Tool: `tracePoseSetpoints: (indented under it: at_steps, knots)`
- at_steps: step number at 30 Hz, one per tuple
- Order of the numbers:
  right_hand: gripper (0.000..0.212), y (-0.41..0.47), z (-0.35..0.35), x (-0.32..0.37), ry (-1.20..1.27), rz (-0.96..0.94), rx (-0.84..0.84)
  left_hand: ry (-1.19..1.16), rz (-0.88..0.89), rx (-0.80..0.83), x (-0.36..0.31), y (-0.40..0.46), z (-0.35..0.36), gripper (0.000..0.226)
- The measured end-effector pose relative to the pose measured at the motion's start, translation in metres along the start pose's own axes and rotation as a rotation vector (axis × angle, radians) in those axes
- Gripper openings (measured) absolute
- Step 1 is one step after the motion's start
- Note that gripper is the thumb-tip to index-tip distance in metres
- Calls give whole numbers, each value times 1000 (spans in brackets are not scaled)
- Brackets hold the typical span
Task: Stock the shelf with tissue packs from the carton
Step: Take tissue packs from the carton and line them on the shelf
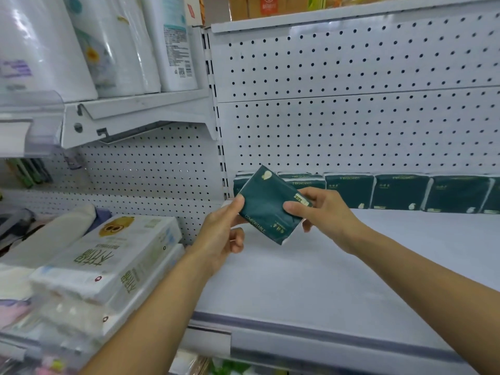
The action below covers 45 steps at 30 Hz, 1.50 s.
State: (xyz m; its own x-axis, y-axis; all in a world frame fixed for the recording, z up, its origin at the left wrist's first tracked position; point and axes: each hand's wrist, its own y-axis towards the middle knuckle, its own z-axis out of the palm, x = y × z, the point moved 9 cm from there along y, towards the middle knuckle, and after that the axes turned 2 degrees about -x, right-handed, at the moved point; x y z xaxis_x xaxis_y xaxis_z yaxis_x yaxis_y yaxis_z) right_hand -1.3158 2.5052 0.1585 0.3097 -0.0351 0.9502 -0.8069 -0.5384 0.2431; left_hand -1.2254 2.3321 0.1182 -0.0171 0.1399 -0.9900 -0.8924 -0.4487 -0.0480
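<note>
A dark green tissue pack (266, 203) with gold print hangs tilted above the white shelf (338, 266). My left hand (220, 236) grips its left edge with thumb on top. My right hand (326, 212) pinches its right side, thumb on the front face. Behind it, a row of several matching green packs (400, 192) stands upright against the pegboard back wall, running from the left upright to the right edge of view. The carton is out of sight.
White boxed tissue packs (108, 263) are stacked on the neighbouring shelf at left. Above them a shelf holds tall white wrapped rolls (113, 44). A perforated back panel (351, 104) rises behind the shelf. The shelf's front lip (324, 339) carries a price rail.
</note>
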Motion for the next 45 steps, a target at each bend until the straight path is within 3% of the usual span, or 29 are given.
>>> tracePoseSetpoints:
  at_steps: [4,8,10,13,14,16,18,20,22,24,27,29,33,37,41,45]
  knots:
    - [23,-9,-5,-3,109,57,-22,53,31,33,-3,-5,9,34]
    - [38,-24,-3,-11,212,142,47,323,96,192,-3,-10,38,32]
    - [64,-31,-17,-10,-39,79,-2,400,126,191,-7,-7,45,30]
    - [99,-44,-41,12,-419,-175,-109,591,222,200,-19,-4,57,24]
    - [98,-47,-43,14,-476,-229,-87,640,266,232,-21,-5,67,22]
    - [75,-51,-51,6,-478,-219,-49,731,344,304,-19,-8,89,20]
    - [41,-52,-72,-9,-366,-157,-97,769,374,370,-10,-9,107,20]
    - [27,-51,-100,-30,-282,-69,-185,711,365,385,-3,-2,114,23]
    - [25,-49,-130,-49,-236,13,-274,715,409,272,-4,15,108,40]
    - [20,-45,-158,-62,-289,61,-356,867,548,49,-14,35,94,56]
    - [34,-32,-185,-77,-523,136,-430,1163,692,-142,-16,63,86,76]
    - [45,-20,-193,-81,-539,138,-466,1344,730,-141,-8,81,91,86]
    - [46,5,-192,-81,-579,97,-523,1583,810,-126,-2,101,106,92]
    - [36,17,-187,-84,-553,80,-573,1657,809,-126,1,113,112,91]
    - [48,23,-183,-88,-550,86,-586,1690,806,-146,0,117,113,88]
    - [42,29,-182,-91,-546,84,-598,1718,815,-150,0,118,113,85]
